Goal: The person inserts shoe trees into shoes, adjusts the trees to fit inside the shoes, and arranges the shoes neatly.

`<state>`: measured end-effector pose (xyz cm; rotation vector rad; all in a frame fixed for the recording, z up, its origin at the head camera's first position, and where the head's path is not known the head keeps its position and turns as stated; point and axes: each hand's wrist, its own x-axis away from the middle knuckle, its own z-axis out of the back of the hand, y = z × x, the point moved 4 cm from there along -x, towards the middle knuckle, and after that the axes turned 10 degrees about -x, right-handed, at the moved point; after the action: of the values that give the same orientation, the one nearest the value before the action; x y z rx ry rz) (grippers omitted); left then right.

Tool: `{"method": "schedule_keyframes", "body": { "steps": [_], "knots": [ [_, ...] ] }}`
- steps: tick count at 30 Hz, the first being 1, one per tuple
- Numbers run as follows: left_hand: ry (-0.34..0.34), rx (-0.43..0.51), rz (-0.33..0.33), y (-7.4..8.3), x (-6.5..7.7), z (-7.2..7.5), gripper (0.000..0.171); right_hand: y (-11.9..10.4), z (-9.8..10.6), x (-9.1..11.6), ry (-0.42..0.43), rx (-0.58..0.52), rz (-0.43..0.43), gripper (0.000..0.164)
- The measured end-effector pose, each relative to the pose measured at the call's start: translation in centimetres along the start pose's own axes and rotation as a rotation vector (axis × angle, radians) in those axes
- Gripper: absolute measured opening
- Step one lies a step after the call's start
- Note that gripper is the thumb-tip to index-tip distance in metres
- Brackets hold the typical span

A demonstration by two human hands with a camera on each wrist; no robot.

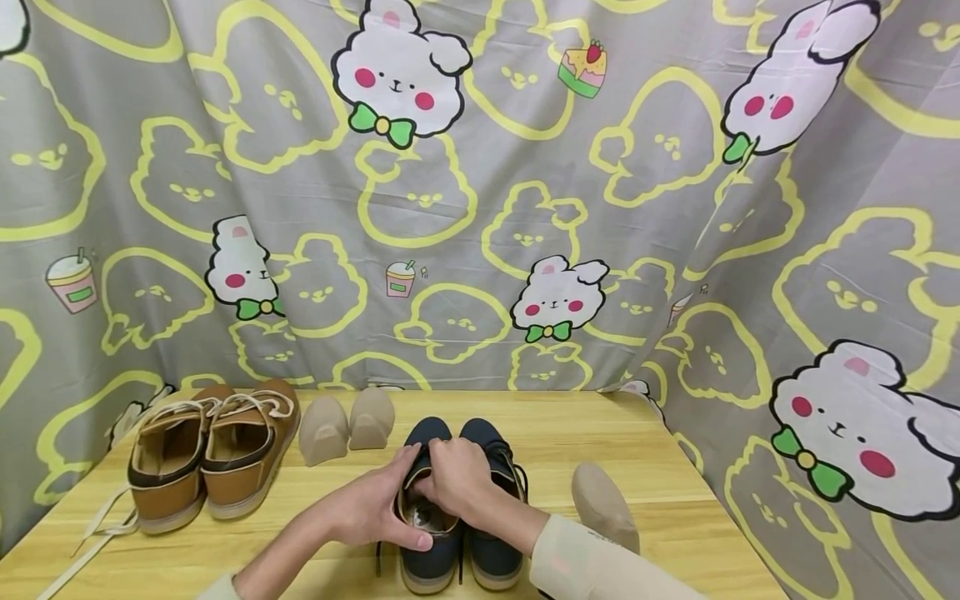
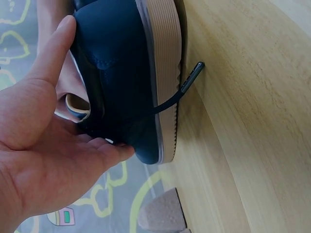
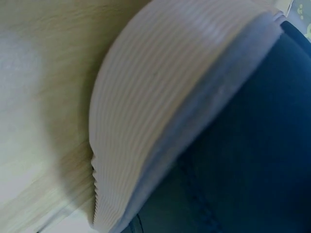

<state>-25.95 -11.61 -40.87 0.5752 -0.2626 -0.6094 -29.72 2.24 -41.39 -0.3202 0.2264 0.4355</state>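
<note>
Two dark blue lace-up shoes with pale ribbed soles stand side by side, toes away from me. My left hand (image 1: 363,507) holds the left shoe (image 1: 426,565), thumb by the heel and fingers along its outer side. In the left wrist view the thumb and fingers span that shoe (image 2: 124,43), and a dark lace end (image 2: 192,80) sticks out. My right hand (image 1: 459,477) reaches into the same shoe's opening; its fingertips are hidden inside. Its forearm crosses over the right shoe (image 1: 495,557). Close up, the right wrist view shows dark blue upper and ribbed sole (image 3: 146,97), no fingers.
A pair of brown shoes (image 1: 240,467) with pale laces stands at the left of the wooden table (image 1: 360,575). Two beige toe-shaped inserts (image 1: 324,429) stand beside them. Another beige insert (image 1: 603,504) lies to the right. A patterned curtain (image 1: 450,275) surrounds the table.
</note>
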Motion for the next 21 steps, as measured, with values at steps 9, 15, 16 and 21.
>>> {"method": "schedule_keyframes", "body": {
  "steps": [9, 15, 16, 21],
  "knots": [
    [-0.014, 0.007, 0.01, -0.19, -0.11, -0.06, 0.122, -0.07, -0.08, 0.12, 0.008, 0.032, 0.018, 0.054],
    [-0.026, 0.015, 0.018, -0.36, -0.23, -0.05, 0.122, -0.11, -0.08, 0.22, 0.0, 0.033, 0.047, 0.054],
    [-0.027, 0.014, 0.019, -0.39, -0.23, -0.05, 0.122, -0.12, -0.05, 0.24, -0.005, 0.031, 0.052, 0.054],
    [-0.03, 0.022, 0.025, -0.48, -0.26, -0.03, 0.122, -0.17, 0.4, 0.44, -0.039, 0.02, 0.082, 0.051]
  ]
}}
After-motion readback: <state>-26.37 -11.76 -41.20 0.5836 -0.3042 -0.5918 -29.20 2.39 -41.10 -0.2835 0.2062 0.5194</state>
